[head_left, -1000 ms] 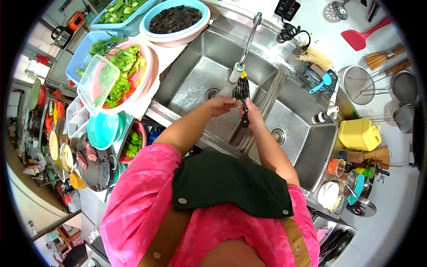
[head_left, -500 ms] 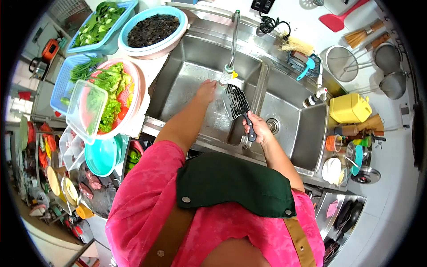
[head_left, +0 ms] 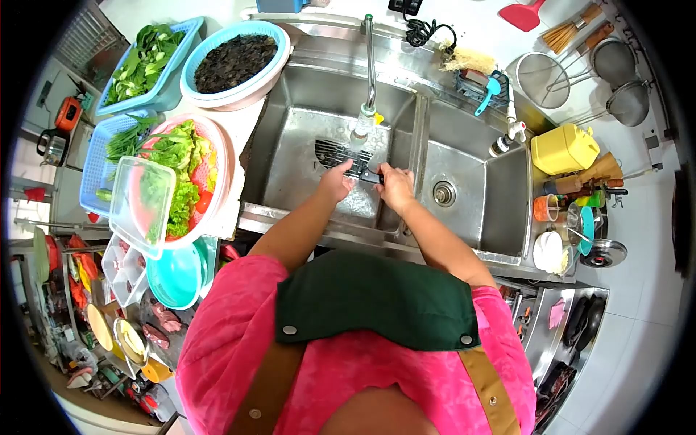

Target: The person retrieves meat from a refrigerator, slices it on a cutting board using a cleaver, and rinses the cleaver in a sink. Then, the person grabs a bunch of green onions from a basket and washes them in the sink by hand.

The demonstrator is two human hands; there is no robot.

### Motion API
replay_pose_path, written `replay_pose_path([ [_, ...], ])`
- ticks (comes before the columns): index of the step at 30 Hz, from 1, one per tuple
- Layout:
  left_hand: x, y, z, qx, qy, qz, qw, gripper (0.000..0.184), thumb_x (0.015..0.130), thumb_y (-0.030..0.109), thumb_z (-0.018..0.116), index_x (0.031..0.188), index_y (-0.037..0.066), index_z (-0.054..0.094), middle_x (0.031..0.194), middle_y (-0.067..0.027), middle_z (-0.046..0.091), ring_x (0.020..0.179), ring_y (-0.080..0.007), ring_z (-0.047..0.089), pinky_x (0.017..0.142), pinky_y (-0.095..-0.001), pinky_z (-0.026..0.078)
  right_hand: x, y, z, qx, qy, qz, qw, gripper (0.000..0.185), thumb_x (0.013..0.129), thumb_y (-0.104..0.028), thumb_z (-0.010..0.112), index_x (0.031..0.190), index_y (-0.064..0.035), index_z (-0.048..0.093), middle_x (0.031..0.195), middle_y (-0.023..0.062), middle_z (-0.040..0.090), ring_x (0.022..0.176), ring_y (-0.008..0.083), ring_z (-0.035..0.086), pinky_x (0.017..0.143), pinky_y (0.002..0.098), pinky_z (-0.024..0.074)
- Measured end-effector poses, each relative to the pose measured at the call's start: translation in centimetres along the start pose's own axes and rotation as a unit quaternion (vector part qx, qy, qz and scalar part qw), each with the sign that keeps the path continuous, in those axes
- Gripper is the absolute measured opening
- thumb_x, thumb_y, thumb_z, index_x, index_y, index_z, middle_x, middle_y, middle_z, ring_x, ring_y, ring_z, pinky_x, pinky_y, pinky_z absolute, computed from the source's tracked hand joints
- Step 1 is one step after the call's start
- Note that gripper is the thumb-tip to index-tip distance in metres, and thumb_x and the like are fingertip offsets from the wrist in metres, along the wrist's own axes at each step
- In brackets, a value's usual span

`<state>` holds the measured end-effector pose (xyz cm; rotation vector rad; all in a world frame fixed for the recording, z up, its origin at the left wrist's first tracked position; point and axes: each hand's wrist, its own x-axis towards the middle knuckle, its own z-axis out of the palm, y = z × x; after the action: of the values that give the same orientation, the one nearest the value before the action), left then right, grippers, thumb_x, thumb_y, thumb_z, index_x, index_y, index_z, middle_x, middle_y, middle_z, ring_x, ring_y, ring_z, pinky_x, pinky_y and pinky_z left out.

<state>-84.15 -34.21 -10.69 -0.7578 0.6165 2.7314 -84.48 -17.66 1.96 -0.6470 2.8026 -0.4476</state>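
A broad cleaver (head_left: 332,153) with a black handle lies nearly level over the left sink basin, its wet blade streaked dark and bright. My right hand (head_left: 396,188) is closed around the handle, near the divider between the basins. At the blade's near edge, my left hand (head_left: 335,181) has its thumb against the metal near the handle, the other fingers lower and partly hidden. The faucet (head_left: 370,72) stands just above the blade, with its clear nozzle (head_left: 364,123) pointing down at it.
Left of the double sink (head_left: 290,188) are a bowl of dark soaked food (head_left: 235,64), a basin of leafy greens (head_left: 148,61) and a pink basket of vegetables (head_left: 221,163). A yellow jug (head_left: 565,150) and hanging strainers (head_left: 542,80) are on the right.
The cleaver has turned from steeply tilted to nearly level, its blade now pointing left. My right hand has moved left and up; my left hand has come down onto the blade.
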Motion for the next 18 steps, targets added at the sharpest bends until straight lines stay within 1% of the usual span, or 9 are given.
replay_pose_path([
  [3,-2.4,1.9,3.2,-0.103,0.022,0.031,0.994,0.024,0.089,0.026,0.051,0.103,0.007,0.052,0.098,-0.0067,0.06,0.083,-0.0202,0.058,0.069,-0.0304,0.046,0.5,0.9,1.5,-0.013,0.065,-0.039,0.997,0.035,0.069,-0.008,0.065,0.102,-0.0122,0.054,0.092,0.0062,0.06,0.09,0.0239,0.054,0.082,0.0383,0.0329],
  [7,-4.2,3.6,5.0,-0.12,0.065,0.047,0.99,0.057,0.085,0.057,0.04,0.101,0.004,0.052,0.097,-0.0109,0.06,0.091,-0.0238,0.057,0.076,-0.0339,0.045,0.6,-0.1,1.3,0.023,0.107,-0.048,0.993,0.033,0.071,-0.008,0.063,0.103,-0.0095,0.055,0.093,0.0114,0.059,0.093,0.029,0.053,0.079,0.04,0.0382],
  [9,-4.1,3.8,5.5,-0.152,0.143,0.007,0.978,0.071,0.08,0.067,0.035,0.113,0.006,0.048,0.109,-0.0113,0.056,0.098,-0.0218,0.052,0.078,-0.0338,0.039,0.9,-0.1,2.4,0.091,0.116,-0.03,0.989,0.03,0.075,-0.011,0.061,0.104,-0.0086,0.055,0.093,0.0123,0.059,0.091,0.027,0.053,0.075,0.0376,0.0397],
  [11,-2.6,2.6,3.5,0.037,0.089,0.056,0.994,0.073,0.081,0.065,0.036,0.128,0.01,0.038,0.129,-0.0088,0.042,0.12,-0.0228,0.036,0.097,-0.0356,0.027,1.2,-0.1,3.6,0.158,0.124,-0.011,0.98,0.028,0.079,-0.013,0.059,0.106,-0.0077,0.055,0.093,0.0131,0.059,0.088,0.025,0.054,0.071,0.0353,0.0411],
  [12,-2.1,2.3,2.8,0.1,0.096,0.022,0.99,0.077,0.079,0.063,0.045,0.136,0.014,0.028,0.137,-0.0085,0.032,0.127,-0.025,0.025,0.103,-0.0371,0.017,1.3,-0.1,4.1,0.268,0.076,0.053,0.959,0.024,0.082,-0.015,0.057,0.105,-0.0072,0.054,0.09,0.0106,0.06,0.084,0.0213,0.054,0.067,0.0323,0.0417],
  [14,-2.0,2.2,3.3,0.065,0.134,-0.041,0.988,0.081,0.076,0.063,0.05,0.136,0.013,0.027,0.131,-0.0085,0.038,0.121,-0.024,0.032,0.099,-0.0374,0.022,0.9,-0.5,3.2,0.517,-0.062,0.17,0.837,0.018,0.089,-0.021,0.05,0.102,-0.0091,0.054,0.083,-0.0002,0.058,0.072,0.0094,0.051,0.061,0.0249,0.0419],
  [15,-1.9,2.2,3.6,0.032,0.173,-0.102,0.979,0.085,0.073,0.063,0.055,0.135,0.012,0.026,0.125,-0.0085,0.043,0.116,-0.0231,0.038,0.094,-0.0377,0.027,0.7,-0.8,2.8,0.516,-0.06,0.171,0.837,0.018,0.089,-0.021,0.05,0.102,-0.0091,0.054,0.083,-0.0002,0.058,0.072,0.0094,0.051,0.061,0.0249,0.0419],
  [17,-2.3,2.1,3.7,0.003,0.18,-0.135,0.974,0.069,0.076,0.055,0.059,0.127,0.012,0.04,0.118,-0.0029,0.05,0.112,-0.0194,0.042,0.091,-0.0374,0.03,-0.1,-1.3,2.3,0.63,-0.09,0.213,0.741,0.015,0.091,-0.021,0.046,0.099,-0.0117,0.054,0.082,-0.0044,0.057,0.069,0.0056,0.05,0.06,0.0218,0.0413],
  [18,-1.6,1.6,2.5,0.019,0.065,-0.128,0.989,0.057,0.077,0.05,0.06,0.118,0.013,0.046,0.113,-0.0014,0.053,0.108,-0.0173,0.045,0.089,-0.0366,0.032,-0.4,-1.5,1.9,0.63,-0.101,0.209,0.741,0.015,0.092,-0.022,0.045,0.099,-0.0125,0.054,0.082,-0.0039,0.057,0.068,0.0059,0.05,0.058,0.022,0.0418],
])
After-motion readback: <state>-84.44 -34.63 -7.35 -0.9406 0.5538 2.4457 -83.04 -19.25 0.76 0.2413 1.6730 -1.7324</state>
